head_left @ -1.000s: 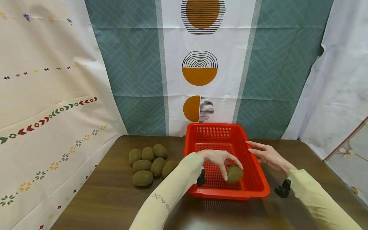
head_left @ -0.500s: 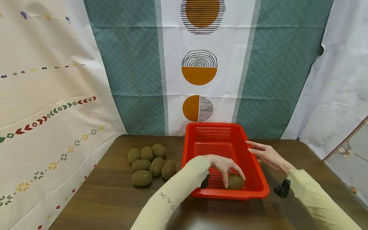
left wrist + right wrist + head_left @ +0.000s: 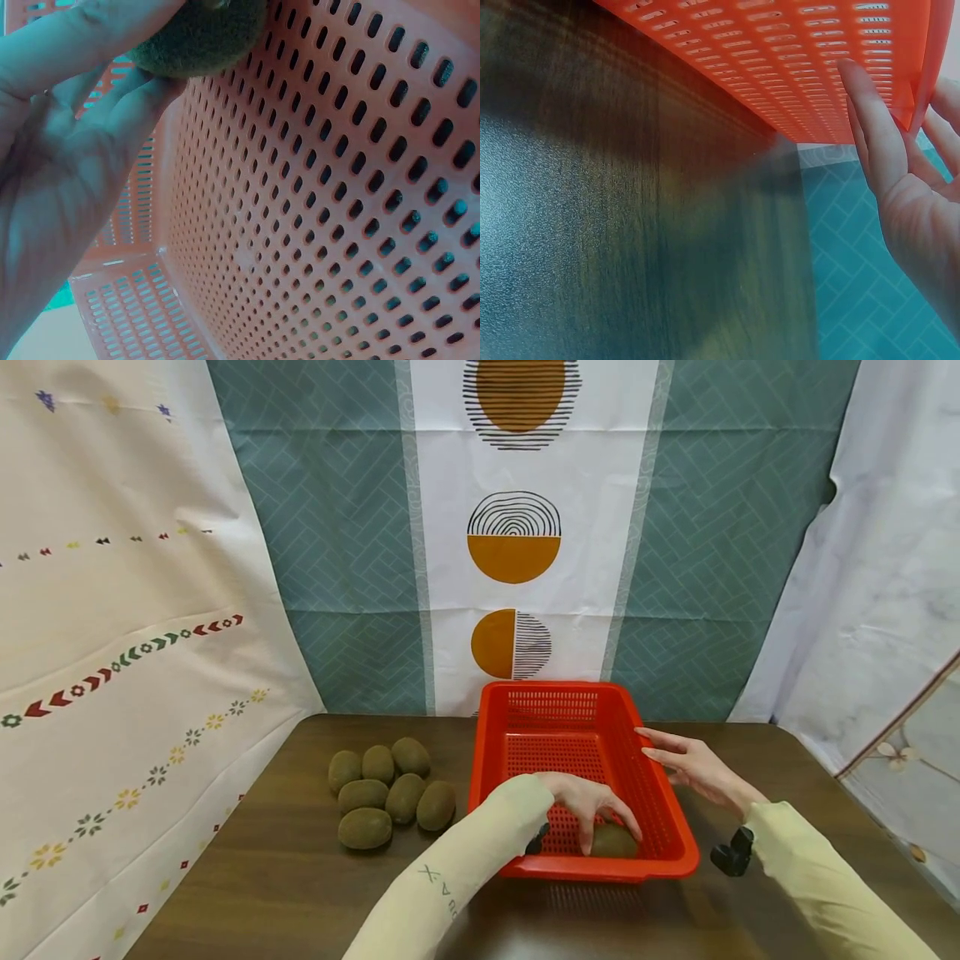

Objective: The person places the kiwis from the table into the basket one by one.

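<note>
My left hand [image 3: 592, 803] reaches down inside a red plastic basket [image 3: 486, 752], near its front right corner. Its thumb and fingers hold a brown, fuzzy kiwi [image 3: 615, 841] low, close over the perforated bottom. In the left wrist view, fingers curve around the kiwi [image 3: 206, 37], whose upper part is cut off by the frame. On the basket's right side, my right hand [image 3: 693, 764] grips the rim. The right wrist view has its thumb [image 3: 874, 127] along the outer slotted wall, with the other fingers over the rim.
Several more kiwis [image 3: 364, 828] lie grouped on the dark wooden table [image 3: 300, 893], left of the basket. Behind the table hangs a patterned cloth [image 3: 352, 610]. Other cloths line the left and right sides.
My left hand has lowered the kiwi toward the front of the basket's bottom, and it is now partly hidden by the front rim. My right hand stays at the right rim.
</note>
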`<state>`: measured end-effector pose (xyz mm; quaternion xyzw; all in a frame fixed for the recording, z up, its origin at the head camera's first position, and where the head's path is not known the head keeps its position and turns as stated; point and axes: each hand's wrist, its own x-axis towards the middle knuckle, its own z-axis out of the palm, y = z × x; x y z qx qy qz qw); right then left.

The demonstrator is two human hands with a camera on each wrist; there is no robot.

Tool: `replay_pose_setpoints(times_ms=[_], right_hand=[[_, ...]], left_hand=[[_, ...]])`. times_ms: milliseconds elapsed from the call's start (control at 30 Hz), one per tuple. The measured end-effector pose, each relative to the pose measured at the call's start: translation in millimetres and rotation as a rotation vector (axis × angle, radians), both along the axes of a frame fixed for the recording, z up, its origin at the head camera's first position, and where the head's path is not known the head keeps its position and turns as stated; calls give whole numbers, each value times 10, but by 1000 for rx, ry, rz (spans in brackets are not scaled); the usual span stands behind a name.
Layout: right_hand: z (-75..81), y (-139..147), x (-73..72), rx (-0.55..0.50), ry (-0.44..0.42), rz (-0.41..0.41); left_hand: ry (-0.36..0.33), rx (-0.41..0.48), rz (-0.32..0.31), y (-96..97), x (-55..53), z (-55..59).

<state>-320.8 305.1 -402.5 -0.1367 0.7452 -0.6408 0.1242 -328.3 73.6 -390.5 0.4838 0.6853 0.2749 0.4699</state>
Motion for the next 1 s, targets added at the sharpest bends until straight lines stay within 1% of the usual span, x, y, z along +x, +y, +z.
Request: replay_pose_setpoints(times_ms=[100,133,167,233,300,333,367,467,600,667,767,867,1000], right_hand=[[3,-17,4,-7,-7,-1],[4,-21,6,-8,-6,-2],[3,-23,6,-10,-5,-1],[-2,-22,8,-11,1,-4],[-14,-16,10,-13,5,-4],[-23,-12,11,-14,5,-3],[-32,-8,12,-13,6,-1],[-55,-2,22,-11,6,3],[-59,3,29,-8,10,1],[-52,2,26,-7,11,-10],[-41,-4,18,-1,19,-11],[-33,-12,12,-2,25,-2],[-22,-6,13,6,25,7]], left_hand=[[21,8,-60,-1,-9,5],[48,2,-79,22,-48,-44],[54,3,-91,20,-54,-41],[61,4,-106,13,-54,-31],[51,-1,-101,9,-49,-29],[41,-1,-96,7,-42,-27],[17,7,-90,-20,3,31],[-9,12,-51,-37,36,72],[-31,38,6,-79,50,173],[-28,54,28,-112,43,228],[-7,83,63,-182,32,317],[20,134,100,-273,22,413],[85,211,120,-390,14,558]])
